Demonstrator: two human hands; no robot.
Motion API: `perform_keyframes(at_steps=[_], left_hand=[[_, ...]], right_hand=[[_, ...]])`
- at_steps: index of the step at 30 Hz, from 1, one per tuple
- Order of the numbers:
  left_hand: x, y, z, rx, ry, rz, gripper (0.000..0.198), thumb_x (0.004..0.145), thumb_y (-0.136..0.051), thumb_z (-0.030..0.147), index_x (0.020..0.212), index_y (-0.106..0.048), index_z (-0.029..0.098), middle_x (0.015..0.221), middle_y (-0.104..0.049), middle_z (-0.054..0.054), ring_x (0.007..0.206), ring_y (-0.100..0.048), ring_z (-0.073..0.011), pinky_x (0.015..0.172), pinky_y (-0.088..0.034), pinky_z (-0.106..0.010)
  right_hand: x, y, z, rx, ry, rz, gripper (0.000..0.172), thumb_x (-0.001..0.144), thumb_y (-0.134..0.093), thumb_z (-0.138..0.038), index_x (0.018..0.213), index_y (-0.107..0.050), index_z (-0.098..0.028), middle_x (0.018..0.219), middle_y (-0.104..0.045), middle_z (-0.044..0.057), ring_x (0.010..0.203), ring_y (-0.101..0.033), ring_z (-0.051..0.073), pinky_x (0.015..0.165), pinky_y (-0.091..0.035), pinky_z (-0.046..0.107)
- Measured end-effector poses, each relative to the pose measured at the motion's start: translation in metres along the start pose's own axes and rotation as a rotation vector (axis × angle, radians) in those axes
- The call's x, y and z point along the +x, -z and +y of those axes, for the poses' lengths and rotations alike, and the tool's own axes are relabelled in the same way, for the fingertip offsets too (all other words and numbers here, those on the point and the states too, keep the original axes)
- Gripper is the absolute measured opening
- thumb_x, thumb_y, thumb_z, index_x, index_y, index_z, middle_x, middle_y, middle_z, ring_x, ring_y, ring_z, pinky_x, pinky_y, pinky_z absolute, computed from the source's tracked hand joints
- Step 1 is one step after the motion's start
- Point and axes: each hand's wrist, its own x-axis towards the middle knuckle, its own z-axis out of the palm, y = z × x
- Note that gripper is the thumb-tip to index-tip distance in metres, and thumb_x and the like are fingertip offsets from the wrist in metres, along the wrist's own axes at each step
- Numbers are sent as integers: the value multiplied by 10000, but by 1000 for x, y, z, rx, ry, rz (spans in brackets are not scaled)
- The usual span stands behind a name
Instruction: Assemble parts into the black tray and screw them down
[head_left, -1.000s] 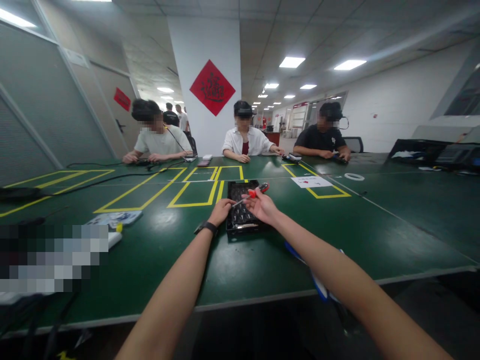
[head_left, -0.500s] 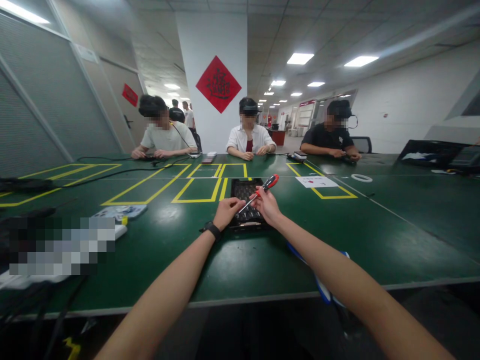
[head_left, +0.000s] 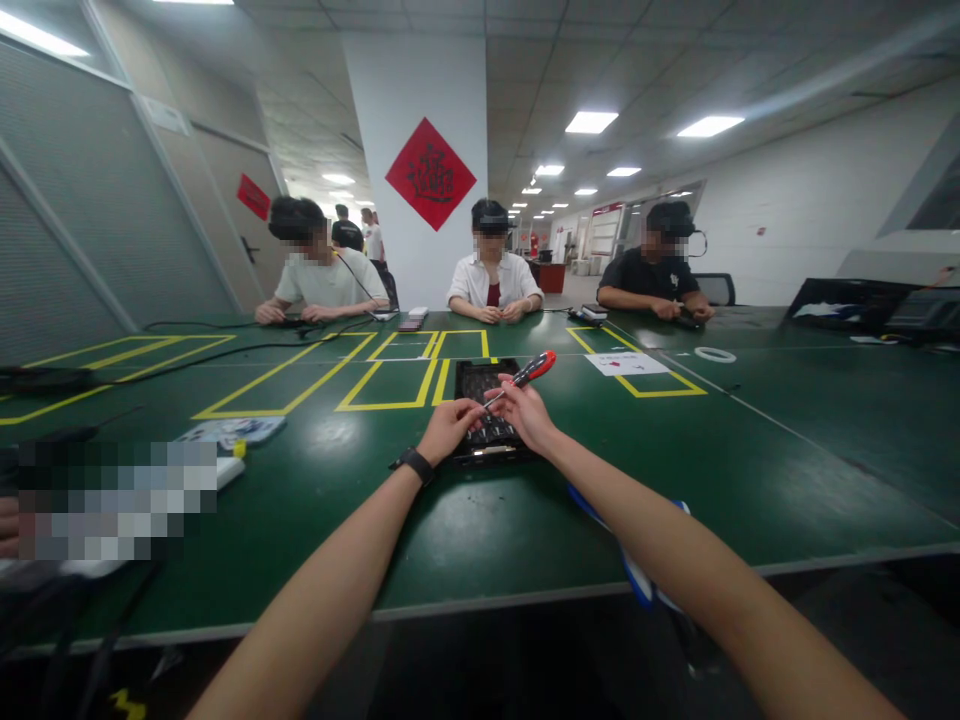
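Observation:
In my right hand (head_left: 527,412) is a screwdriver with a red and black handle (head_left: 535,369), its thin metal shaft slanting down to the left. The handle points up and away to the right. My left hand (head_left: 451,428), with a dark band on the wrist, is pinched closed at the shaft's lower end; whatever sits between those fingertips is too small to make out. Beneath both hands lies an open black case (head_left: 491,437) holding rows of small metal pieces, partly covered by the fingers.
A blue and white object (head_left: 637,575) lies under my right forearm near the table edge. Left of me are a flat patterned box (head_left: 244,430) and cables. Paper (head_left: 626,364) and a white ring (head_left: 715,355) lie to the right. Three people sit opposite.
The screwdriver's lower end has come up to my left fingertips, and its shaft shows less between the hands. The whole view has shifted slightly. A hand shows at the far left edge.

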Motion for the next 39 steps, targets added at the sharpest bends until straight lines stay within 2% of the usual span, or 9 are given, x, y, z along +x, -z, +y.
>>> perform_keyframes(at_steps=[3,8,16,21,23,27,33,39], left_hand=[[1,1,0,41,-45,-16,350,824,-462,441,780,-646,147,665,-626,-23,607,-542,-119,599,-409,-231],[2,2,2,165,-89,75,298,720,-610,441,799,-645,155,664,-592,-9,571,-478,-107,536,-367,-218],[1,3,2,170,-113,-4,302,838,-459,383,794,-650,153,652,-607,-19,598,-522,-116,598,-398,-230],[0,2,4,108,-87,49,319,674,-653,453,772,-625,151,575,-548,20,524,-457,-93,511,-358,-204],[0,2,4,77,-64,38,338,651,-667,468,727,-621,142,560,-546,17,510,-449,-88,498,-349,-200],[0,1,2,77,-46,23,340,702,-617,470,721,-649,132,568,-579,2,504,-461,-88,490,-336,-199],[1,3,1,89,-84,-28,331,813,-489,407,783,-675,135,642,-640,-23,573,-535,-110,556,-380,-211],[0,2,4,52,-65,26,320,747,-578,439,769,-648,127,576,-561,11,516,-451,-81,505,-339,-194]], right_hand=[[0,0,3,-40,48,-35,282,802,-548,-332,1030,-453,-196,746,-658,12,567,-604,95,549,-482,212],[1,-1,6,-69,94,-18,310,795,-550,-392,1023,-456,-204,716,-649,-3,527,-586,88,537,-479,212],[-3,-3,0,-73,11,-50,293,837,-473,-410,1054,-447,-214,711,-665,10,546,-606,103,533,-467,214],[-3,-4,1,-86,43,-55,307,826,-487,-438,1027,-463,-206,667,-646,0,502,-579,98,516,-463,218],[-4,-4,1,-92,49,-63,317,819,-496,-441,1033,-464,-209,672,-644,-1,507,-578,99,521,-467,223],[-4,-4,0,-101,35,-60,320,825,-486,-442,1044,-457,-211,685,-651,2,515,-582,98,536,-471,223],[-2,0,1,-53,-16,-87,305,846,-439,-426,1057,-439,-205,713,-664,19,528,-592,108,537,-469,232],[0,-1,4,-91,26,-63,306,842,-460,-420,1061,-446,-207,708,-660,14,510,-569,92,527,-454,216]])
